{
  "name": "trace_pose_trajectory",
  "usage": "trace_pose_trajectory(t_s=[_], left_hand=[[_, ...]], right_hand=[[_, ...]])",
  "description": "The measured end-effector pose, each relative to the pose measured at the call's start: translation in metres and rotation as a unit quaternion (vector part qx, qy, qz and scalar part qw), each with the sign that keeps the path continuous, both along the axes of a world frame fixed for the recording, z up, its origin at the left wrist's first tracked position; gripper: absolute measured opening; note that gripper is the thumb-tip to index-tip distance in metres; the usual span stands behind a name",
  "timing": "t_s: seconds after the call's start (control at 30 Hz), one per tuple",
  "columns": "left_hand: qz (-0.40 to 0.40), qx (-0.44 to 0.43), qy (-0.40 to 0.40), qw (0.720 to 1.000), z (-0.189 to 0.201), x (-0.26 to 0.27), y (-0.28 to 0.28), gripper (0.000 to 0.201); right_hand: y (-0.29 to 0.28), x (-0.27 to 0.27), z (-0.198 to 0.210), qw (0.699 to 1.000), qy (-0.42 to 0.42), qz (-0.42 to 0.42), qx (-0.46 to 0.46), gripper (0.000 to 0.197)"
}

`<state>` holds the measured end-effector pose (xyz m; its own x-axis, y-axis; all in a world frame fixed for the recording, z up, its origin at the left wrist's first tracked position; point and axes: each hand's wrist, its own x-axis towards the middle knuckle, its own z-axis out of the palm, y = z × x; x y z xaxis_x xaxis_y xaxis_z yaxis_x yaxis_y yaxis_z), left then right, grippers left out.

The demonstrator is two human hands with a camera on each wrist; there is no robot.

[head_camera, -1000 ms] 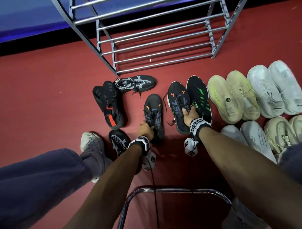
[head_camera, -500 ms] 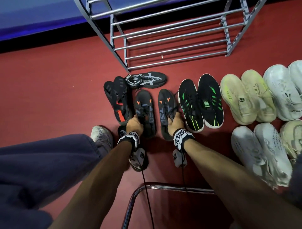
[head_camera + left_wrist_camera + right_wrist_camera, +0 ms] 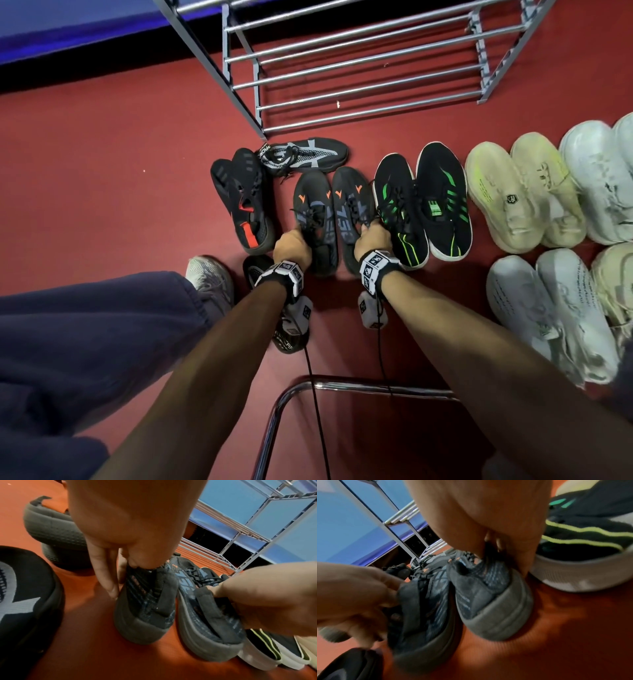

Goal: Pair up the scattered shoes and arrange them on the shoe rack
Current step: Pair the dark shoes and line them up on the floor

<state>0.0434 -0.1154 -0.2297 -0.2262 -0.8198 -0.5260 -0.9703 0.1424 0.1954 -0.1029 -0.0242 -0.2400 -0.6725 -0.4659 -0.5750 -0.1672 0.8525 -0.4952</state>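
Observation:
Two dark grey shoes with orange marks lie side by side on the red floor. My left hand (image 3: 291, 243) grips the collar of the left shoe (image 3: 313, 205), also seen as the left shoe (image 3: 147, 605) with my left hand (image 3: 120, 561) pinching its heel collar. My right hand (image 3: 371, 238) grips the right shoe (image 3: 352, 205) at its collar; in the right wrist view the right shoe (image 3: 488, 595) sits under my right hand (image 3: 493, 545). The grey metal shoe rack (image 3: 359, 75) stands beyond them with bare rails.
A black-and-green pair (image 3: 421, 205) lies right of the held shoes, then pale yellow (image 3: 524, 192) and white shoes (image 3: 548, 308). Left lie a black shoe with red (image 3: 243, 202), a black-grey shoe (image 3: 305, 154) and another under my left wrist (image 3: 291, 329). A chrome chair frame (image 3: 342, 385) is near me.
My right hand has brought its orange-marked shoe leftward from beside the green pair to lie next to the shoe in my left hand. Both shoes now sit paired.

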Motion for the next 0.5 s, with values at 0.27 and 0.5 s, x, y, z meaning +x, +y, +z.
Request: trace_pose_trajectory(t_s=[0.27,0.5], left_hand=[[-0.013,0.035,-0.054,0.998,-0.005,-0.003,-0.012,0.033],[-0.024,0.023,-0.039,0.999,-0.015,0.008,-0.007,0.03]], right_hand=[[-0.014,-0.033,0.015,0.961,0.055,0.218,0.161,0.029],[-0.01,-0.036,0.001,0.974,0.041,0.197,0.104,0.035]])
